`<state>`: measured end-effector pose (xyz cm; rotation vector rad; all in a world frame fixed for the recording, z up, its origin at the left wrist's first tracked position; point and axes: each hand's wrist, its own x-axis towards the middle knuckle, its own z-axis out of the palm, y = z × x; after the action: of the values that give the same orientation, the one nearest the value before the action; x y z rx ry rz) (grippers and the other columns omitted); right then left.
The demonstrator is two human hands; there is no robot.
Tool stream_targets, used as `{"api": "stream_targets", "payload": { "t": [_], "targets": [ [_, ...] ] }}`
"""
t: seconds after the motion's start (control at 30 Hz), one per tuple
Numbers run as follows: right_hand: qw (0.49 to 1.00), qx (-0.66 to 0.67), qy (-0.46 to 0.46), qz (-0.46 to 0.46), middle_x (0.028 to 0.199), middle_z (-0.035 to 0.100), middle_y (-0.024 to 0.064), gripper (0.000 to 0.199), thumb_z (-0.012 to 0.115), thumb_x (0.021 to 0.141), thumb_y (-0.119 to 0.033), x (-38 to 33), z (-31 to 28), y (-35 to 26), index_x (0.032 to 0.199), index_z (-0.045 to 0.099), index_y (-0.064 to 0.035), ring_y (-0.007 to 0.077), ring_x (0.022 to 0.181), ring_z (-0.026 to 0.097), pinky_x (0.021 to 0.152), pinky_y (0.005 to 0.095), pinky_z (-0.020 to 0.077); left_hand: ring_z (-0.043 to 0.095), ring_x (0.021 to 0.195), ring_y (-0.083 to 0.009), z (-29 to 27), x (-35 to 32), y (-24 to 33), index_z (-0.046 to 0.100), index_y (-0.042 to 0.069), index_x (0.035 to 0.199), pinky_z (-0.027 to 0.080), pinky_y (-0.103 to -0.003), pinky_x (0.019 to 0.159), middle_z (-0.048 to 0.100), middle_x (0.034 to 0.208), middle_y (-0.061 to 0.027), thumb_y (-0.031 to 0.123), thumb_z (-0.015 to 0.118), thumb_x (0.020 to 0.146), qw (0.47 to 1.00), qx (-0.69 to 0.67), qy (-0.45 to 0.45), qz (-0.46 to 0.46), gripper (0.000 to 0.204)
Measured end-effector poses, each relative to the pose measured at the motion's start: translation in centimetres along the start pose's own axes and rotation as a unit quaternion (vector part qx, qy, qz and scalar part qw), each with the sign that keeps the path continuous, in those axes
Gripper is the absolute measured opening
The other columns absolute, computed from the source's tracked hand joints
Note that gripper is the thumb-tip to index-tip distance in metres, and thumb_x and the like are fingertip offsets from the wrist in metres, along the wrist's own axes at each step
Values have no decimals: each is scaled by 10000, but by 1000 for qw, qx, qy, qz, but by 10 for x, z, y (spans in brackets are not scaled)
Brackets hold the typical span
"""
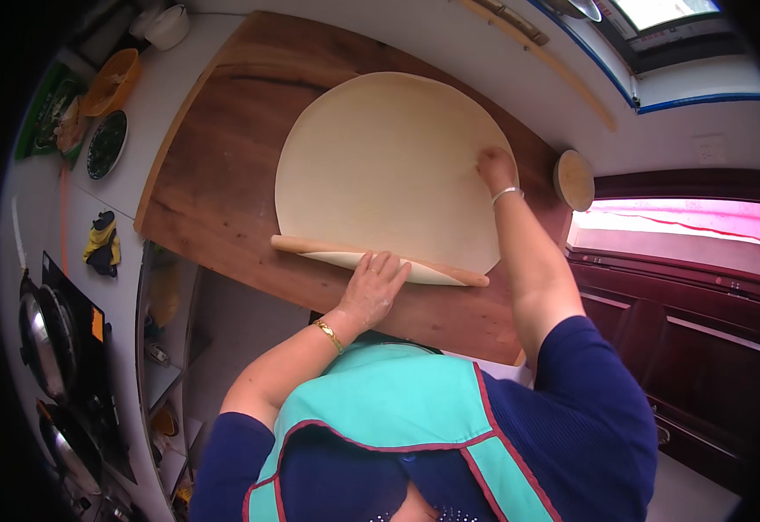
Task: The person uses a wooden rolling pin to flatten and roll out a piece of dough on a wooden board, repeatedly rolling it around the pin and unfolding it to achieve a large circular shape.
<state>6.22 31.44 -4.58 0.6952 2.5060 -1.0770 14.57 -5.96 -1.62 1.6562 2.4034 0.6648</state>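
Observation:
A large, thin, round dough sheet (389, 165) lies on a brown wooden board (219, 165). Along its near edge runs a long wooden rolling pin (291, 245), with a narrow flap of dough folded against it. My left hand (375, 289) rests on the pin and the folded dough, fingers stretched out and lying flat. Over the right side of the sheet, my right hand (496, 169) is closed with its fingers curled in. Whatever those fingers may hold is hidden.
A round pale-topped container (574, 181) stands by the board's right corner. To the left are an orange basket (112, 82), a dark green dish (107, 144), a yellow-and-black cloth-like item (102, 244) and a lidded pan (45, 335). A wall borders the board's far side.

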Motion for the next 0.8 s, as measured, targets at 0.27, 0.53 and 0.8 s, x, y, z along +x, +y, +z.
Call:
{"api": "stream_targets", "payload": {
  "t": [0.27,0.53,0.8],
  "targets": [
    [967,241,7,-85,786,657,85,182,609,821,-132,34,69,-105,917,699,-7,177,713,637,647,335,511,405,1262,-310,-3,-1,-4,485,67,1309,312,-493,1085,461,1280,-141,102,611,791,999,24,-20,22,535],
    [945,1,307,-111,1036,667,187,259,574,875,-178,-98,102,-51,1080,662,-45,352,970,627,856,403,503,400,1288,-306,-1,12,-18,442,51,1345,292,-506,1093,453,1331,-152,185,628,812,997,27,-60,44,580],
    [927,-166,294,-161,1292,541,186,496,638,828,-180,-210,180,-55,1289,516,-46,360,1253,478,1047,499,356,340,1375,-300,4,98,-66,442,70,1377,225,-505,1141,412,1455,-132,345,507,913,992,55,-99,64,544]
  ]
}}
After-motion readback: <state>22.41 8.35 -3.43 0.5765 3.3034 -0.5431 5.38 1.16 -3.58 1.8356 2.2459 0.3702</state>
